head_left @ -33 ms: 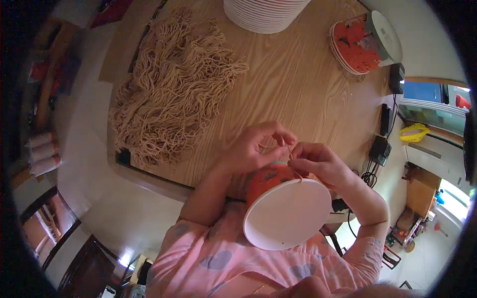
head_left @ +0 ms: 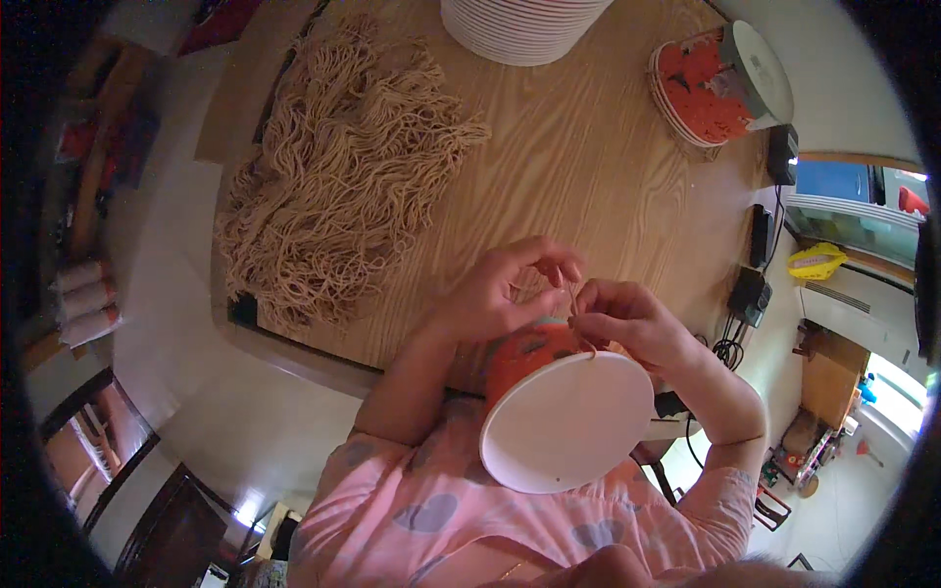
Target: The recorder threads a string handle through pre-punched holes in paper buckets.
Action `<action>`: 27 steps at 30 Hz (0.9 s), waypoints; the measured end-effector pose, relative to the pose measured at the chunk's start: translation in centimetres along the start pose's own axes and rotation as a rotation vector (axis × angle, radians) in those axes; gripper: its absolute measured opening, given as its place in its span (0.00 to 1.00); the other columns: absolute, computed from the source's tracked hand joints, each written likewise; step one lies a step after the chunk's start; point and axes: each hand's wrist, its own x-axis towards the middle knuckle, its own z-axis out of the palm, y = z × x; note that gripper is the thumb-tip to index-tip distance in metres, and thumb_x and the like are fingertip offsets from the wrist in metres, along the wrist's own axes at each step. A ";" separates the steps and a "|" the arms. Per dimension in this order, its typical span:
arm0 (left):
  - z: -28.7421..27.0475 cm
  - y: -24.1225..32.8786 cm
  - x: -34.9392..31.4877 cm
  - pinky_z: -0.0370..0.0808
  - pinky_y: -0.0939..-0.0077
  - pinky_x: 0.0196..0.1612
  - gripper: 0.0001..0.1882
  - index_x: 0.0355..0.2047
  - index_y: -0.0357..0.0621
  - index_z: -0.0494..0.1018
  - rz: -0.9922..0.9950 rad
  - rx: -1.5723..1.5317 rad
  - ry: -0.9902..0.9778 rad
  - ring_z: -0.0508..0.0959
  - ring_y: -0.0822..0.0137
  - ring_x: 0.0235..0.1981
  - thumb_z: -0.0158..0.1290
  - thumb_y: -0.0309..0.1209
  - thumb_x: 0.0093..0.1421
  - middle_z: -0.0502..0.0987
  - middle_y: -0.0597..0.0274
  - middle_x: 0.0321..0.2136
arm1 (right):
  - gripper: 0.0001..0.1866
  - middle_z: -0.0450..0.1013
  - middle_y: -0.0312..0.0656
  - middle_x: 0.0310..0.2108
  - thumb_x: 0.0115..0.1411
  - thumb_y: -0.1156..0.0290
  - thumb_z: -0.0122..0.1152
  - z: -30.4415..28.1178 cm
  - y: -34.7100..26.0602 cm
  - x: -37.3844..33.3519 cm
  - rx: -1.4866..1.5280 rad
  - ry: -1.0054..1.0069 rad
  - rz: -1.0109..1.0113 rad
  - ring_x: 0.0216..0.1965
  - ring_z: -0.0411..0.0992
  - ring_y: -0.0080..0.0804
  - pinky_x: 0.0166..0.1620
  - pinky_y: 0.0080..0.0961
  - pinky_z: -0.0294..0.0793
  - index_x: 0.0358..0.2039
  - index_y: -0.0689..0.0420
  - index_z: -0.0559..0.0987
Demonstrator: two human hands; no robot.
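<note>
A patterned orange bucket (head_left: 534, 353) rests against my front, tilted so its round white end (head_left: 567, 423) faces up toward me. Whether that end is the open mouth or a flat cover I cannot tell. A thin tan cord (head_left: 588, 345) comes from the top of its white rim up to my fingers. My right hand (head_left: 627, 318) pinches the cord just above the rim. Curled round from the other side, my left hand (head_left: 515, 289) has the cord's upper part at its fingertips, with thumb and forefinger slightly apart. A small dark hole shows at the rim's near side.
A big heap of tan cords (head_left: 343, 186) covers the left of the wooden table (head_left: 549, 167). Stacked white buckets (head_left: 524, 29) stand at the far edge. More orange buckets (head_left: 706, 93) lie on their side at the far right. Black adapters (head_left: 750, 296) and cables line the right edge.
My left fingers have shifted up slightly, and the thumb and forefinger are a little farther apart. My right hand and the bucket stay in place.
</note>
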 end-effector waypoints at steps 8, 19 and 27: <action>-0.2 0.6 0.3 0.69 0.76 0.44 0.21 0.46 0.42 0.68 0.080 0.110 -0.091 0.72 0.72 0.34 0.50 0.19 0.49 0.72 0.62 0.34 | 0.05 0.69 0.33 0.25 0.58 0.72 0.54 0.4 -0.4 -0.4 0.023 0.054 -0.068 0.27 0.67 0.17 0.31 0.16 0.68 0.30 0.61 0.72; -0.2 0.0 0.2 0.69 0.78 0.34 0.04 0.25 0.40 0.72 0.037 0.168 0.031 0.74 0.72 0.29 0.56 0.21 0.48 0.73 0.62 0.24 | 0.07 0.71 0.32 0.23 0.58 0.70 0.55 -0.1 0.1 -0.5 -0.079 0.061 -0.011 0.25 0.67 0.15 0.28 0.14 0.66 0.27 0.60 0.74; -0.8 -0.5 0.2 0.69 0.78 0.37 0.07 0.28 0.41 0.72 0.050 0.108 0.126 0.74 0.71 0.32 0.54 0.20 0.47 0.74 0.63 0.27 | 0.07 0.68 0.34 0.23 0.55 0.75 0.55 0.2 -0.1 -0.7 -0.189 0.010 0.050 0.26 0.67 0.16 0.28 0.13 0.65 0.23 0.63 0.71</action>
